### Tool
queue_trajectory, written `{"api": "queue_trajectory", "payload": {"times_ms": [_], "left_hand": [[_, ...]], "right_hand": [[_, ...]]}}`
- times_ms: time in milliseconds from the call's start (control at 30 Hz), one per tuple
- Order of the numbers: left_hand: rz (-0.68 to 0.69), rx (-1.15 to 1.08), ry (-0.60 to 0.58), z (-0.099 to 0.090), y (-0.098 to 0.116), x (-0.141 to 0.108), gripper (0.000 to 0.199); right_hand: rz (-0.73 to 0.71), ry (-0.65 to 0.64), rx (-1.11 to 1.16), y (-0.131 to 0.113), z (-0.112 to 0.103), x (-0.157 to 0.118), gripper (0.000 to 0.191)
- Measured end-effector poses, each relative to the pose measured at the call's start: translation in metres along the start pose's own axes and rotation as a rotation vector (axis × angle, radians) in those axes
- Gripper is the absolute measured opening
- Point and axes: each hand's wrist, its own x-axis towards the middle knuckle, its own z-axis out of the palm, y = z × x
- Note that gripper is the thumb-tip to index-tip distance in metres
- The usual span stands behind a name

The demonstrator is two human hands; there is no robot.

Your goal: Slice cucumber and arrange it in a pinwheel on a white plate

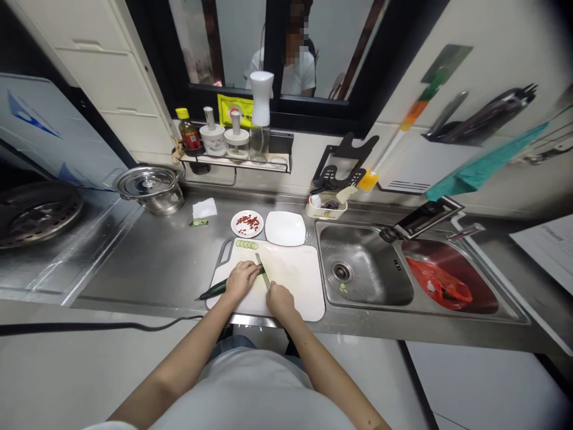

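Cucumber (213,291), partly covered, is held by left grip (242,279); right grip (280,300) clasps knife (266,279).

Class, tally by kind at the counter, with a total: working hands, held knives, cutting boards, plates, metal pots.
Left hand, right hand: 2
Knife: 1
Cutting board: 1
Round plate, square plate: 2
Metal pot: 1
Total: 7

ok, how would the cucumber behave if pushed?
Likely stiff: the cucumber runs straight past the edge of the board. Probably apt to roll if the left hand released it, since the slices look round.
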Motion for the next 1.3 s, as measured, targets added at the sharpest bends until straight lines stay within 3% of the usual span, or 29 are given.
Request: {"api": "queue_trajectory", "payload": {"times_ms": [333, 833, 1300], "left_hand": [[0.015, 0.029, -0.006, 0.003, -0.004, 0.001, 0.023], [0.001, 0.017, 0.008, 0.005, -0.004, 0.001, 0.022], [-0.009, 0.023, -0.003, 0.002, -0.001, 0.001, 0.023]], "right_hand": [[-0.012, 0.023, 0.003, -0.009, -0.008, 0.014, 0.034], [0.020, -0.033, -0.046, 0.015, 0.010, -0.025, 0.031], [-0.014, 0.017, -0.020, -0.008, -0.008, 0.005, 0.034]]}}
